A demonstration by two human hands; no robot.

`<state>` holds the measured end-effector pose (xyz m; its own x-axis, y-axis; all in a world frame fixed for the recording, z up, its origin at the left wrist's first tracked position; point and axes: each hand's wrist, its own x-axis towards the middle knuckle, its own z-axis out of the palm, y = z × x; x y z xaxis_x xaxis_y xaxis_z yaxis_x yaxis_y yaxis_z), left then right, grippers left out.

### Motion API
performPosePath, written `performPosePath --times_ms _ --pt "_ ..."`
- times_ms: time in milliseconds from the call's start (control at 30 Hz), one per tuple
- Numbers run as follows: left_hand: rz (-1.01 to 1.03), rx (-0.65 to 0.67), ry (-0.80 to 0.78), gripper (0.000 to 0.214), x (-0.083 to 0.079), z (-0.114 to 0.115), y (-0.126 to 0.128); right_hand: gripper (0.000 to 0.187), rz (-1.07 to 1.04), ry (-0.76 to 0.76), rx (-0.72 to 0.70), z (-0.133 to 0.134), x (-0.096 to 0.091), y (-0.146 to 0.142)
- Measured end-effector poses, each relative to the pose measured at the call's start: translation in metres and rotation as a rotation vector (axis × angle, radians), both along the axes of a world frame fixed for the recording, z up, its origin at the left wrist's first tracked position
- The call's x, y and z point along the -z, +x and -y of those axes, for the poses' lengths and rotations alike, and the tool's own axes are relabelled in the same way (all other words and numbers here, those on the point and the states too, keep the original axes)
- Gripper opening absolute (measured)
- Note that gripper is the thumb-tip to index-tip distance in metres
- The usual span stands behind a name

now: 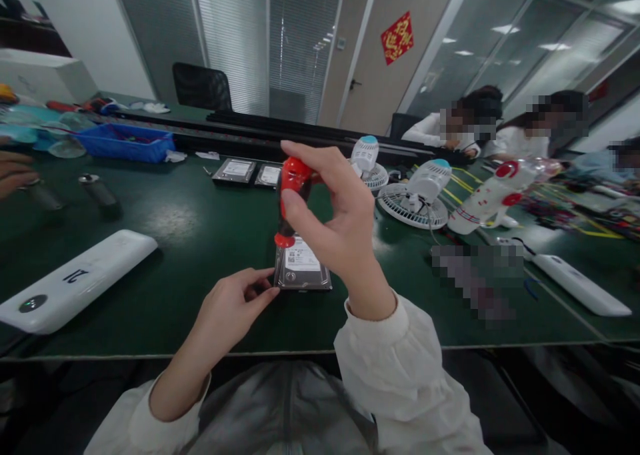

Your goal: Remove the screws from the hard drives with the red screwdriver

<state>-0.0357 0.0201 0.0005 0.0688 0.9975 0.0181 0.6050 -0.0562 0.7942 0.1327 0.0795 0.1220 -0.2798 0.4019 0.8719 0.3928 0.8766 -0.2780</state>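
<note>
A hard disk drive (304, 278) with a white label lies flat on the green table in front of me. At its left edge, my left hand (227, 315) grips the near corner between thumb and curled fingers. My right hand (345, 225) is raised above the drive, closed around a screwdriver (286, 223) with a red and black handle. The screwdriver stands roughly upright over the drive; its shaft and tip are hard to make out. Further back lie two more hard drives, one (234, 170) fully visible and the other (268, 175) partly behind my right hand.
White numbered device (80, 278) lies left; a similar one (580, 285) lies right. Behind are a metal cylinder (97, 189), a blue bin (125, 143), two fans (367, 155) (420, 191) and a white-red device (493, 195). Another person's hand (15, 173) shows left; people sit back right.
</note>
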Motion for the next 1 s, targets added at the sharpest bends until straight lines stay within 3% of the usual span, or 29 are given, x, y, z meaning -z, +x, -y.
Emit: performPosePath --times_ms 100,233,400,633,833,1000 --pt "-0.015 0.013 0.01 0.042 -0.0001 0.0001 -0.0002 0.03 -0.003 0.011 -0.067 0.0006 0.0 0.0003" --pt "-0.02 0.018 0.016 0.041 0.0017 -0.0006 -0.0002 0.032 -0.065 0.016 -0.017 0.0005 0.0022 -0.0013" --pt "-0.015 0.019 0.025 0.039 0.0022 -0.0001 -0.0005 0.034 -0.006 -0.008 -0.085 -0.0002 0.0044 -0.0018" --pt "-0.009 0.024 0.038 0.037 0.0006 0.0002 0.001 0.029 -0.049 0.008 -0.026 -0.0015 0.0055 -0.0034" --pt "0.0 0.03 0.031 0.034 -0.0021 0.0005 0.0024 0.029 -0.089 -0.003 -0.182 -0.0024 0.0048 -0.0031" --pt "-0.024 0.029 0.042 0.032 -0.0064 0.0013 0.0035 0.028 -0.128 0.054 -0.113 -0.0043 0.004 -0.0052"
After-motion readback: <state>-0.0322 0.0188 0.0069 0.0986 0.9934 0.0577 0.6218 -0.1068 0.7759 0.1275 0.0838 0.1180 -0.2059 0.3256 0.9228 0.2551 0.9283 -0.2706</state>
